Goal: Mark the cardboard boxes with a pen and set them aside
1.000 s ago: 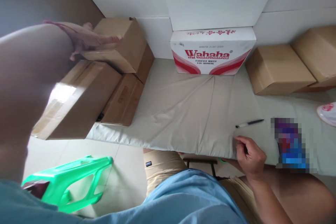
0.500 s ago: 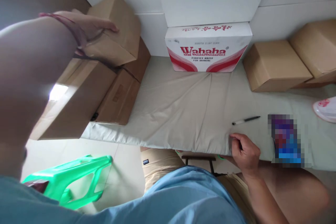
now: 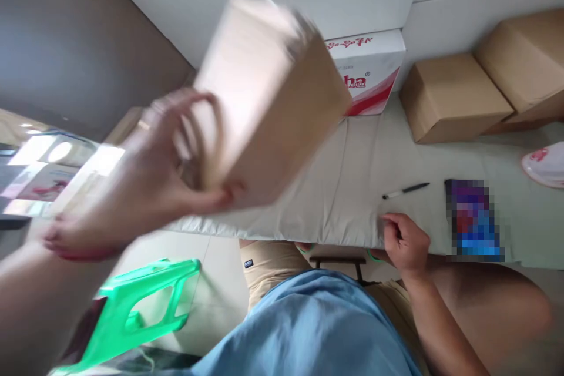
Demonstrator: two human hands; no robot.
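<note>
My left hand [image 3: 163, 164] grips a brown cardboard box [image 3: 282, 111] and holds it tilted above the cloth-covered table [image 3: 352, 170]. Its thumb presses the lower side while the fingers curl round the near end; motion blurs both. The box covers the left part of a white and red Wahaha water carton [image 3: 374, 73]. At the table's front edge rests my right hand [image 3: 406, 242], its fingers curled in; whether anything is inside them is hidden. A pen [image 3: 405, 190] lies just beyond that hand, and a pixelated rectangular item [image 3: 473, 220] is to its right.
Two cardboard boxes [image 3: 458, 97] sit at the back right. A white item with a red print [image 3: 546, 164] lies at the right edge. Below the table on the left stands a green plastic stool [image 3: 145, 305]. More cardboard [image 3: 126, 126] is partly hidden behind my left hand.
My left hand has lifted the cardboard box off the stack at the left and swung it right, toward the table's middle. My right hand stays at the table's edge. The view has shifted slightly.
</note>
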